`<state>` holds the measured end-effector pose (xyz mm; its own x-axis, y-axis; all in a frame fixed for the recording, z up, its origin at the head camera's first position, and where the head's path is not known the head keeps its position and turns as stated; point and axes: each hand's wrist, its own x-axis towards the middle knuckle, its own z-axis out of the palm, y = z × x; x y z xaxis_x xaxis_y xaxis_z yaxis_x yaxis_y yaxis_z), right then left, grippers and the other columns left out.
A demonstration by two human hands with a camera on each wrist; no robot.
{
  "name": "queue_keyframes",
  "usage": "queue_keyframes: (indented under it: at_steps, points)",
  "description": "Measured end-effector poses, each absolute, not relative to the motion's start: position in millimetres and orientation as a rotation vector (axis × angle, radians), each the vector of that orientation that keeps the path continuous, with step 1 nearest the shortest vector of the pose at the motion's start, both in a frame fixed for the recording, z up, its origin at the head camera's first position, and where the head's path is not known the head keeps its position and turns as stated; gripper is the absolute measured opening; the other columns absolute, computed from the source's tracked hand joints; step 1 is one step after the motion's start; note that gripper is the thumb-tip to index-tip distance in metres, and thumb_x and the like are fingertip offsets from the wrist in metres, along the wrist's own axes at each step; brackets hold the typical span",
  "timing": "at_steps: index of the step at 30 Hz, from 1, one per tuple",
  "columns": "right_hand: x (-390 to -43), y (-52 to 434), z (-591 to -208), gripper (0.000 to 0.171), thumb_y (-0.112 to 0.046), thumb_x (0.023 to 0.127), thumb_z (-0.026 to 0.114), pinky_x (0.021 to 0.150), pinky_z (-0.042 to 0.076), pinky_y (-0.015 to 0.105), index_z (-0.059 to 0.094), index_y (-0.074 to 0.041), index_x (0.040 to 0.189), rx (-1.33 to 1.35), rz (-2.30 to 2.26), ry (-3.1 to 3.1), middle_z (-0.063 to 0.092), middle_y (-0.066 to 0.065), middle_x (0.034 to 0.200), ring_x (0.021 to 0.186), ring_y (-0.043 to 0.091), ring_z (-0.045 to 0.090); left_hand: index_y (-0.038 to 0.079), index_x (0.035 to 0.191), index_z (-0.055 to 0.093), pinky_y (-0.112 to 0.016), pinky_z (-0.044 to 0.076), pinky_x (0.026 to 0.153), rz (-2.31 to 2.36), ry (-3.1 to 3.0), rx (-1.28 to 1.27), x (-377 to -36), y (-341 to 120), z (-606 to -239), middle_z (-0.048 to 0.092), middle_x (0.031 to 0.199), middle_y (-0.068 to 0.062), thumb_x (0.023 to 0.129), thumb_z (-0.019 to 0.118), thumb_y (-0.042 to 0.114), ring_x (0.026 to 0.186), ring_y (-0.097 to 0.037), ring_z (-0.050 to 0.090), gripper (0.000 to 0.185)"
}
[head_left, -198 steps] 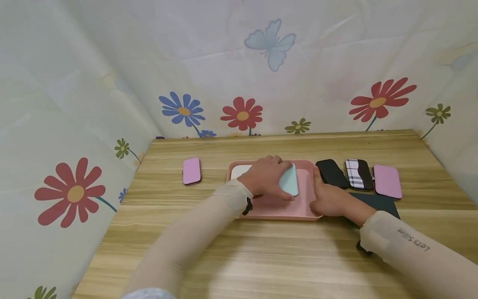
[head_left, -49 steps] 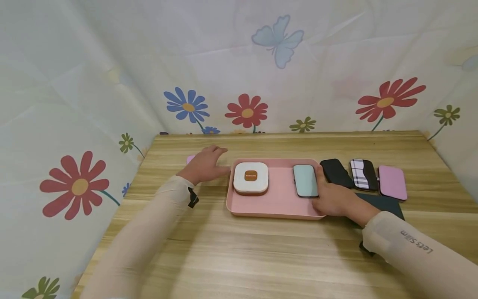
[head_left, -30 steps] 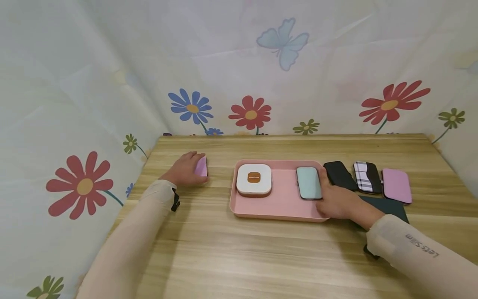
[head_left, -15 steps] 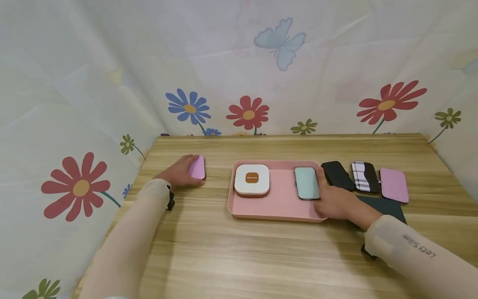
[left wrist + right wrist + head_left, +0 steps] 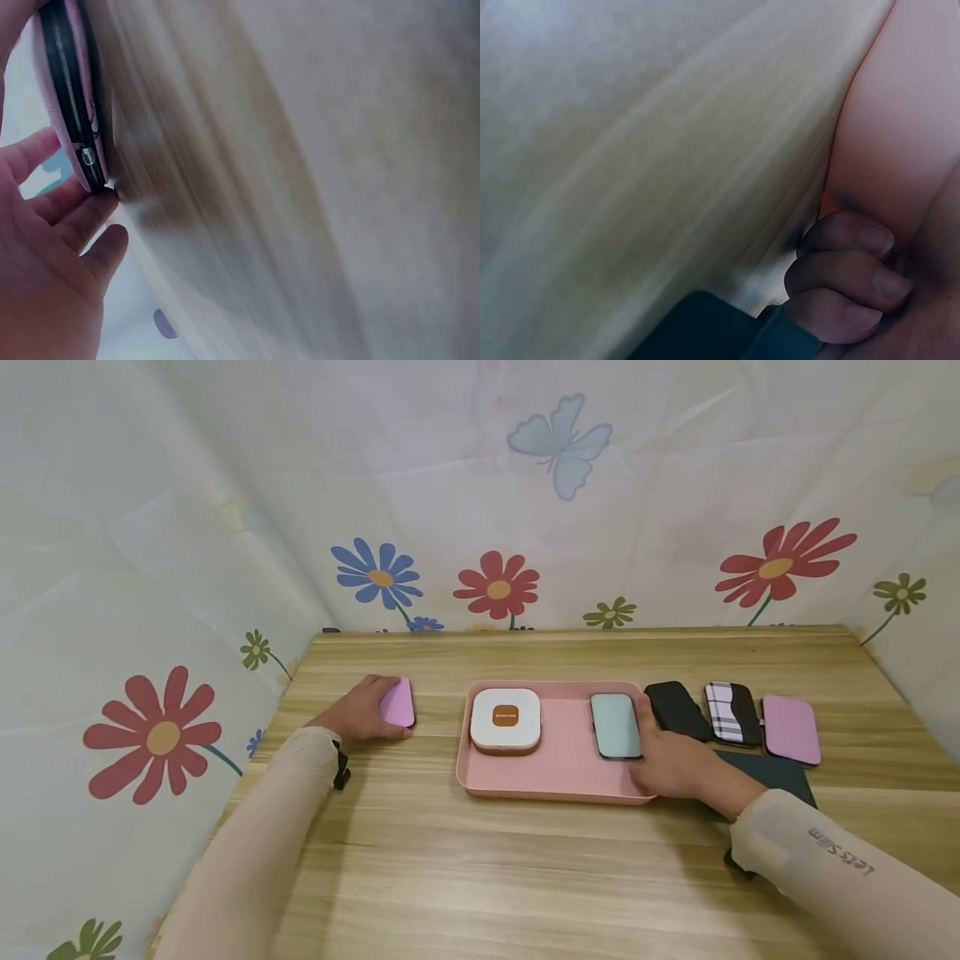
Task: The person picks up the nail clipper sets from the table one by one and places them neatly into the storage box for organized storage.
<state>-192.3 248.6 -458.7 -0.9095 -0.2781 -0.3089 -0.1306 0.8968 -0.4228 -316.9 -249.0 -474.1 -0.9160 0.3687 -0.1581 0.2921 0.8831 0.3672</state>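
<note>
At the left of the table, my left hand [image 5: 362, 710] holds a pink zip case [image 5: 398, 702] between thumb and fingers. In the left wrist view the case [image 5: 71, 97] stands on edge, its black zip band and metal zip pull showing, with fingertips at its lower end. My right hand [image 5: 675, 762] grips the right end of a pink tray [image 5: 558, 775]; its fingers [image 5: 847, 240] curl at the tray's wall in the right wrist view. Inside the tray lie a white box [image 5: 507, 700] with a brown "MANICURE" label at the left and a mint-green case [image 5: 617, 727] at the right, beside my right thumb.
Right of the tray lie a black case [image 5: 678, 710], a plaid and black case [image 5: 732, 714] and a second pink case [image 5: 792, 730]. A dark green flat piece [image 5: 772, 773] lies partly under my right wrist. A flower-printed curtain [image 5: 420, 468] encloses the wooden table [image 5: 487, 877].
My left hand has let go of the mint-green case in the tray, moved left and taken hold of the pink zip case. My right hand has stayed at the tray's right end.
</note>
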Motion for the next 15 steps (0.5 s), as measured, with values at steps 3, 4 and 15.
queue_keyframes:
  at_steps: [3, 4, 15]
  points:
    - [-192.2, 248.5, -458.4, 0.105, -0.021, 0.087, 0.052, 0.044, 0.025, 0.030, -0.028, 0.000, 0.152, -0.300, -0.570, 2.694, 0.052, 0.002, 0.055, 0.042, 0.015, 0.038, 0.014, 0.154, 0.037, -0.048, 0.049, 0.095, 0.483, 2.854, 0.510, -311.8, -246.0, -472.9, 0.042, 0.147, -0.017, 0.060, 0.080, 0.073, 0.119, -0.030, 0.048, 0.119]
    - [-192.2, 248.4, -458.3, 0.105, -0.021, 0.087, 0.052, 0.044, 0.025, 0.030, -0.028, 0.000, 0.152, -0.300, -0.569, 2.693, 0.052, 0.002, 0.055, 0.042, 0.015, 0.038, 0.015, 0.154, 0.038, -0.047, 0.050, 0.094, 0.474, 2.864, 0.512, -310.4, -245.1, -472.7, 0.042, 0.146, -0.017, 0.060, 0.079, 0.076, 0.118, -0.029, 0.048, 0.119]
    - [-192.5, 248.7, -457.0, 0.106, -0.022, 0.088, 0.052, 0.044, 0.026, 0.031, -0.030, -0.003, 0.152, -0.291, -0.556, 2.692, 0.053, 0.003, 0.057, 0.044, 0.016, 0.041, 0.019, 0.154, 0.039, -0.046, 0.051, 0.091, 0.472, 2.928, 0.568, -291.8, -230.1, -457.2, 0.044, 0.145, -0.014, 0.065, 0.079, 0.072, 0.118, -0.028, 0.047, 0.110]
